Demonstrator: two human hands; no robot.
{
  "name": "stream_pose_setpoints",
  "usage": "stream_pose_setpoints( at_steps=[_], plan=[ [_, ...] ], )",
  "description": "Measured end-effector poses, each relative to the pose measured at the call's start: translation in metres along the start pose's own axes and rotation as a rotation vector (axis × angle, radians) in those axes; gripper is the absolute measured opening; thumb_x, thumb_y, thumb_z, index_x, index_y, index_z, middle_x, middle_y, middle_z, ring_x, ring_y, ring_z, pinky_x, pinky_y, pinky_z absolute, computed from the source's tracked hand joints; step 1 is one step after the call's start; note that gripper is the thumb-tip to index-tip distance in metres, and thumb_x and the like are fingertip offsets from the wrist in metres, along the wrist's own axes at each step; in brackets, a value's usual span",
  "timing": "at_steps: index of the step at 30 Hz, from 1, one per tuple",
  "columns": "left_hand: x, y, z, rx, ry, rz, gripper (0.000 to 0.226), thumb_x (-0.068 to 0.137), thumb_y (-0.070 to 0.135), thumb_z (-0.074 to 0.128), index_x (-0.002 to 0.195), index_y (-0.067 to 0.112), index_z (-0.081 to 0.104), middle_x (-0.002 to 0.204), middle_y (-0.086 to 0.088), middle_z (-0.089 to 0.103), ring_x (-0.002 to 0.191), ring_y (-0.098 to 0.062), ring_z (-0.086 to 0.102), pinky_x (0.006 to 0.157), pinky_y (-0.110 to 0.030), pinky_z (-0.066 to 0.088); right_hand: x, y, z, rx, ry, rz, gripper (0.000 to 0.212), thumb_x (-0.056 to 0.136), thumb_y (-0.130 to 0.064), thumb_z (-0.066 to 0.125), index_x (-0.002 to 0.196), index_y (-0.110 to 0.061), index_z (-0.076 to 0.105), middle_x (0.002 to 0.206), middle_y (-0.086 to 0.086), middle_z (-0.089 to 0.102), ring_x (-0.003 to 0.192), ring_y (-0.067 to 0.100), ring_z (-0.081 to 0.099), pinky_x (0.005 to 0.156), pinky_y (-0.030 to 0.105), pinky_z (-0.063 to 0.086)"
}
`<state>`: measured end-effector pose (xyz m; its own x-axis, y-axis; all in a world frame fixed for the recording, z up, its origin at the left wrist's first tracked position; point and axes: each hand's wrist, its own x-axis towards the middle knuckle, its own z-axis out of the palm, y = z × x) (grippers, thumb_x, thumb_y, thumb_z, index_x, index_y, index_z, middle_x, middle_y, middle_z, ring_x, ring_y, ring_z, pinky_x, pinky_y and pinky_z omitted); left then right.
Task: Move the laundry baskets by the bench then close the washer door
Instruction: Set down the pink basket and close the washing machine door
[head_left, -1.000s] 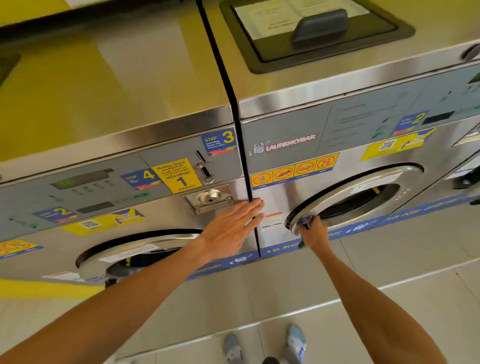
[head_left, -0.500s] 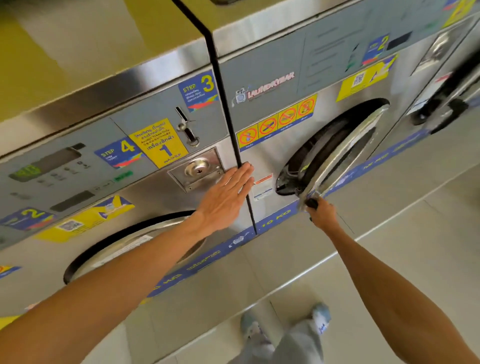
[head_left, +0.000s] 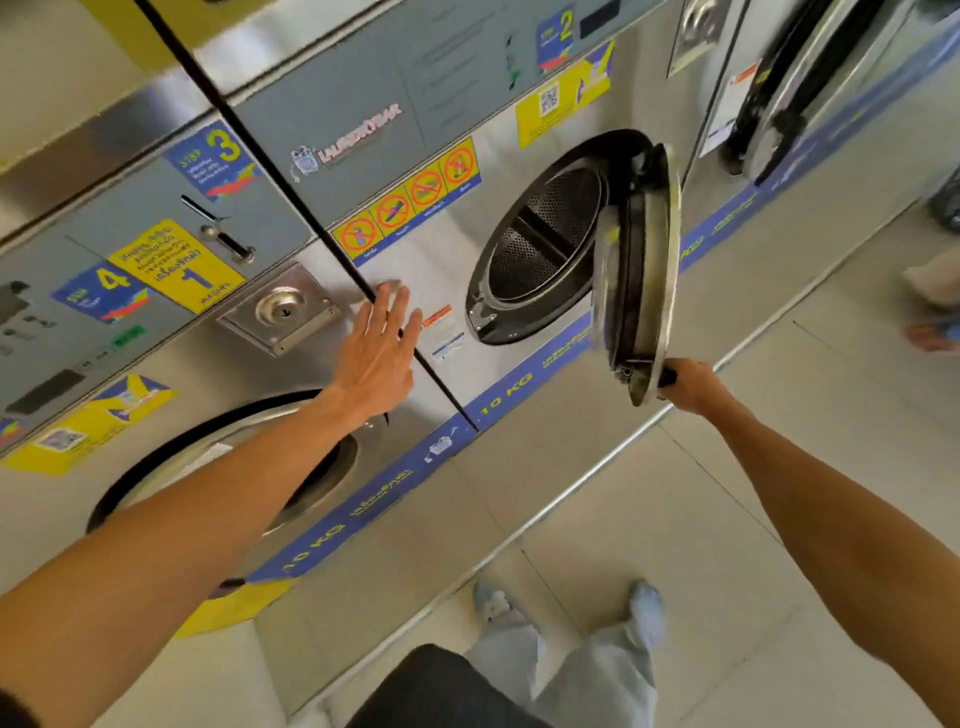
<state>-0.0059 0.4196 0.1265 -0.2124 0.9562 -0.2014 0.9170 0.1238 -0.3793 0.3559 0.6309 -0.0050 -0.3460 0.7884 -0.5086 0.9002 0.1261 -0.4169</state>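
Observation:
The round steel washer door (head_left: 647, 270) of the middle machine stands swung out edge-on, hinged at its right side. Behind it the perforated drum (head_left: 540, 244) shows, with nothing visible inside. My right hand (head_left: 693, 387) is closed on the black door handle (head_left: 667, 376) at the door's lower edge. My left hand (head_left: 382, 348) lies flat with fingers spread on the steel front panel, across the black seam between two machines. No laundry basket or bench is in view.
A left washer (head_left: 223, 467) has its door closed; a coin lock plate (head_left: 283, 309) sits above it. A third machine's door (head_left: 779, 98) is at the upper right. My feet (head_left: 644, 608) stand on pale tiles. Another person's foot (head_left: 930, 335) shows at right.
The washer door was shut a second ago; my right hand has pulled it out by the handle and it now stands wide open. My left hand has stayed flat on the panel.

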Motion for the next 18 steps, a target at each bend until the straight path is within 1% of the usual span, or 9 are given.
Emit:
stream_pose_setpoints(
  at_steps=[2,6,10,13,16,18],
  plan=[
    [0.005,0.010,-0.007,-0.050,-0.030,-0.062,0.085,0.090,0.033,0.063,0.156,0.004,0.019,0.164,-0.027,-0.003,0.152,-0.043,-0.003,0.123,-0.055,0.013,0.002,0.015,-0.012,-0.033,-0.023,-0.021,0.038,0.092,-0.010,0.060,0.130,-0.004,0.064,0.125,0.023,0.066,0.118,0.041,0.059,0.103,0.042,0.046],
    [0.014,0.022,-0.019,-0.135,-0.097,-0.179,0.091,0.090,0.037,0.063,0.157,0.002,0.012,0.164,-0.026,-0.004,0.153,-0.040,-0.001,0.123,-0.051,0.013,0.003,0.038,-0.031,-0.089,-0.062,-0.077,0.041,0.093,-0.014,0.061,0.133,-0.007,0.062,0.127,0.021,0.065,0.119,0.040,0.059,0.104,0.042,0.046],
    [0.023,0.028,-0.030,-0.244,-0.143,-0.282,0.098,0.090,0.042,0.064,0.158,0.002,0.007,0.166,-0.020,-0.002,0.154,-0.035,-0.001,0.124,-0.050,0.012,0.004,0.054,-0.045,-0.086,-0.077,-0.145,0.036,0.093,-0.011,0.058,0.128,-0.007,0.066,0.122,0.021,0.067,0.114,0.041,0.061,0.098,0.040,0.047],
    [0.027,0.032,-0.037,-0.330,-0.165,-0.362,0.098,0.090,0.041,0.066,0.158,0.004,0.007,0.166,-0.017,0.000,0.154,-0.035,0.000,0.123,-0.051,0.016,0.006,0.065,-0.053,-0.066,-0.086,-0.176,0.033,0.091,-0.006,0.058,0.122,-0.006,0.069,0.117,0.022,0.068,0.109,0.041,0.062,0.094,0.040,0.048],
    [0.029,0.035,-0.040,-0.358,-0.159,-0.402,0.097,0.089,0.041,0.069,0.158,0.005,0.010,0.166,-0.017,0.002,0.153,-0.037,0.002,0.122,-0.052,0.020,0.008,0.077,-0.061,-0.053,-0.094,-0.218,0.031,0.088,-0.005,0.062,0.118,-0.005,0.070,0.113,0.021,0.069,0.107,0.039,0.063,0.091,0.037,0.048],
    [0.030,0.037,-0.038,-0.374,-0.155,-0.413,0.097,0.088,0.040,0.070,0.157,0.006,0.012,0.166,-0.017,0.001,0.153,-0.038,0.003,0.122,-0.053,0.019,0.010,0.088,-0.067,-0.028,-0.095,-0.231,0.032,0.087,-0.005,0.066,0.119,-0.005,0.070,0.114,0.019,0.069,0.109,0.038,0.062,0.093,0.037,0.047]
  ],
)
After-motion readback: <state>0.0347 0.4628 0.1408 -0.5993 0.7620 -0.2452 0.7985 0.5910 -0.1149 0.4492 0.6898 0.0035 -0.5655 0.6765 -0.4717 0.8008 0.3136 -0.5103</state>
